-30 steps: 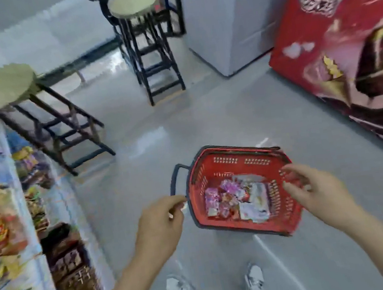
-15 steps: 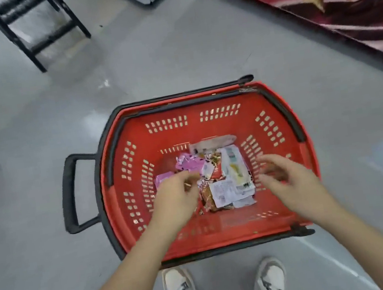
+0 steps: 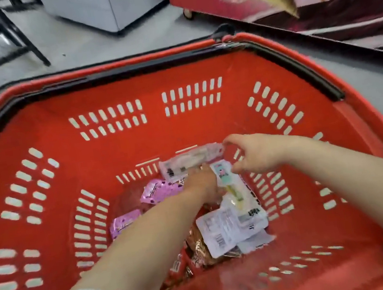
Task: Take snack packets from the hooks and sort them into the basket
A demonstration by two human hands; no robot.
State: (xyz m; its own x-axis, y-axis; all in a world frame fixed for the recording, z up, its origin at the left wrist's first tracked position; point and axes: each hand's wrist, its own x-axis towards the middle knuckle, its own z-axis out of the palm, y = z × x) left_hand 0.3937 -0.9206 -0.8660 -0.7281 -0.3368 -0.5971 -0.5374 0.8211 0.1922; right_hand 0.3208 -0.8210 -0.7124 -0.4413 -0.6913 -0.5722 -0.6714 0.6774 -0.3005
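I count one red basket (image 3: 107, 87), two hands in it, the left hand (image 3: 202, 184) and the right hand (image 3: 257, 153), two pink packets (image 3: 160, 190), at least three white packets (image 3: 220, 236), one brown packet (image 3: 201, 250), the rest too blurred to count

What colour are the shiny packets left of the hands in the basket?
Pink: the shiny foil packets show best in the head view.
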